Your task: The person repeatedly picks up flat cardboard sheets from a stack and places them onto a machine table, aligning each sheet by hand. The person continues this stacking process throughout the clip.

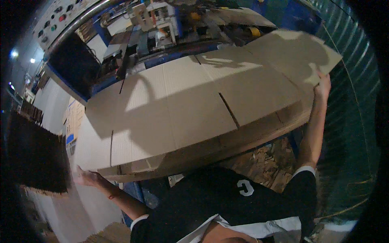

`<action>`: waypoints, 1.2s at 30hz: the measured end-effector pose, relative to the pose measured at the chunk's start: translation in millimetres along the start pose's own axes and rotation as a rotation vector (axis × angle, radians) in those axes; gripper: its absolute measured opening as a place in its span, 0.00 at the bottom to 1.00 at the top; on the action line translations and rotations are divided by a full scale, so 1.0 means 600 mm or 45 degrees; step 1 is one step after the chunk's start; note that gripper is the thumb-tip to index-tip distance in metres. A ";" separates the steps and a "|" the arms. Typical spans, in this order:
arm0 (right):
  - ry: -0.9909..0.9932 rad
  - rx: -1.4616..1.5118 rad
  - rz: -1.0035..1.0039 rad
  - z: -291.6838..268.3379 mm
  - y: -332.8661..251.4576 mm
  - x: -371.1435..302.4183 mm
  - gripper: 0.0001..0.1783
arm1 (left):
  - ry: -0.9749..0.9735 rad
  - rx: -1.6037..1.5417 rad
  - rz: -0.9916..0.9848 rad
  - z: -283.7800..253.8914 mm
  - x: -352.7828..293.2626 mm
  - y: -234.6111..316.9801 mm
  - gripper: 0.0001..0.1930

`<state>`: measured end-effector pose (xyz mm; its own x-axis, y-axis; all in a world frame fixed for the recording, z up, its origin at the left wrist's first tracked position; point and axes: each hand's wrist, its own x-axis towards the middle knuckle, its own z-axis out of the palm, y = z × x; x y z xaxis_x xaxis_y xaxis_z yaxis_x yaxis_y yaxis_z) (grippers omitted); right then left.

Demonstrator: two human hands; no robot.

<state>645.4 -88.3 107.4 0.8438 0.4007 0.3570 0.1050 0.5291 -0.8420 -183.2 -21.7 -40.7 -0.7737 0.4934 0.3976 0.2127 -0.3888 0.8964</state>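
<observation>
A large flat cardboard box blank point(178, 109) with cut slots and crease lines spans the view in front of me. More cardboard layers point(194, 156) show beneath its near edge, like a stack. At the near left corner my left hand point(88, 178) is closed on the blank's edge, its fingertips partly hidden. My right hand point(323, 86) grips the far right end, thumb on top and the other fingers mostly out of sight. Shadows fall across the blank's upper face.
Beyond the blank stands a blue machine point(162, 60) with metal fittings. A control panel point(56, 22) with coloured buttons is at upper left. Cardboard scraps point(269, 164) lie below on the right. Dark stacked sheets point(36, 150) stand at left, and a green corrugated wall point(352, 101) at right.
</observation>
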 end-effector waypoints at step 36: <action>-1.815 -1.654 -0.779 0.166 0.167 -0.196 0.33 | -1.690 0.621 1.024 0.351 -0.151 0.111 0.30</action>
<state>504.3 -7.6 21.1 -0.3098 0.9449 0.1058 0.9497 0.3128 -0.0128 26.8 71.4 24.0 0.5995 0.6833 0.4167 0.6439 -0.7210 0.2559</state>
